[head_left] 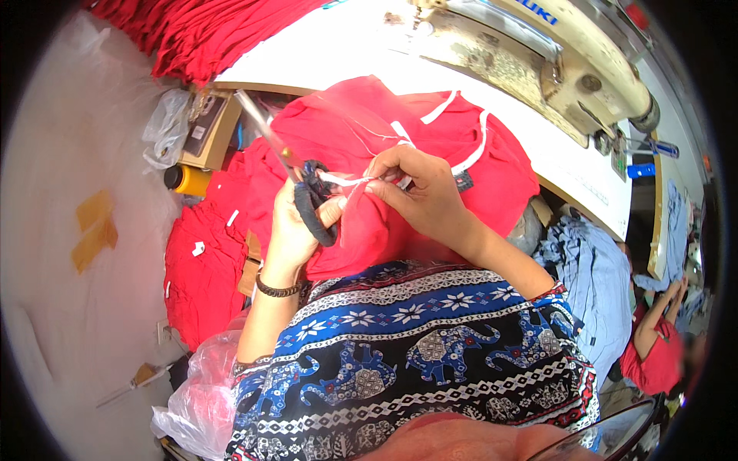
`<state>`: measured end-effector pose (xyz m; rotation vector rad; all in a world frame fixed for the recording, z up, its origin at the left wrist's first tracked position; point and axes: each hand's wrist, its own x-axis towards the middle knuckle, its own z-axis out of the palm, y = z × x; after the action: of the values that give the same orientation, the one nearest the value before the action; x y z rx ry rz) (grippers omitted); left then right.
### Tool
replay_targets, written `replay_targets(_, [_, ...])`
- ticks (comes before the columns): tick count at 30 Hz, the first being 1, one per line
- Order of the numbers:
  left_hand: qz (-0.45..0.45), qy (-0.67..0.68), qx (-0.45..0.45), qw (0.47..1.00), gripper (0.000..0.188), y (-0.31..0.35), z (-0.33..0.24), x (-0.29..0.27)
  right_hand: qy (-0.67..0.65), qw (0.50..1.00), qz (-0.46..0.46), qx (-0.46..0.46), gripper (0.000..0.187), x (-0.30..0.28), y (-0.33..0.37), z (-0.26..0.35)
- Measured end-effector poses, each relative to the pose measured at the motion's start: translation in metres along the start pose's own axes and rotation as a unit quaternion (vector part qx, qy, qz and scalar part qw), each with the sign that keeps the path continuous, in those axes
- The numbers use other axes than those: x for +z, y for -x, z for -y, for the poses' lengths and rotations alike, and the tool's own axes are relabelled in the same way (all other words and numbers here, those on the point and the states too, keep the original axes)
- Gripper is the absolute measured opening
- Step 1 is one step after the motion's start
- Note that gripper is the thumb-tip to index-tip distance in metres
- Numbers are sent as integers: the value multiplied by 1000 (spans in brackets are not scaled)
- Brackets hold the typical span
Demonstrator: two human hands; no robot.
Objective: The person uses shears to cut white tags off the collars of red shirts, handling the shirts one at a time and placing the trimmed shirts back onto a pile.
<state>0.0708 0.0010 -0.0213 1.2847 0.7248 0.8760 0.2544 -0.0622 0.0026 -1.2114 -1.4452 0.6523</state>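
Note:
A red garment (330, 115) lies bunched over the table edge and my lap, with white tape strips on it. My left hand (289, 230) is closed around scissors (270, 138) with dark wrapped handles; their blades point up and away to the left. Its thumb passes through one handle loop, beside the red cloth. Thumb and fingers of my right hand (423, 192) pinch the end of a thin white tape (346, 181) at the garment's edge. Loose white threads trail across the cloth. A small dark label (463, 181) shows just beyond my right hand.
A sewing machine (530, 61) stands on the white table (304, 63) at the far right. Red garments are heaped at far left and left (204, 269). Pale blue cloth (588, 276) lies at right. A yellow bottle (189, 180) is left; another person (653, 346) sits at far right.

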Motion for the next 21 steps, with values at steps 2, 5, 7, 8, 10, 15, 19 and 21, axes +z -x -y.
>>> replay_targets(2, [-31, 32, 14, 999, 29, 0, 1, -1, -25, 999, 21, 42, 15, 5, -5, 3])
replay_targets(5, [-21, 49, -4, 999, 29, 3, -5, -3, 0, 999, 33, 38, 16, 10, -6, -1])
replay_targets(7, [-20, 93, -3, 995, 28, 4, -1, -8, 24, 999, 36, 31, 16, 11, -7, -1])
replay_targets(8, [-23, 98, 2, 995, 28, 3, -2, -8, 31, 998, 37, 37, 16, 11, -8, 1])
replay_targets(10, [-30, 107, 14, 994, 28, 1, -3, -5, 33, 998, 41, 42, 16, 11, -8, 1])
replay_targets(15, [-91, -76, 96, 988, 28, 3, 3, -10, 24, 996, 58, 57, 17, 10, -8, 6])
replay_targets(19, [-122, -168, 191, 960, 28, 2, -2, -5, -3, 995, 63, 84, 15, 15, -8, 8])
replay_targets(21, [-120, -157, 190, 962, 29, 3, 0, -2, 1, 995, 59, 87, 14, 16, -9, 7])
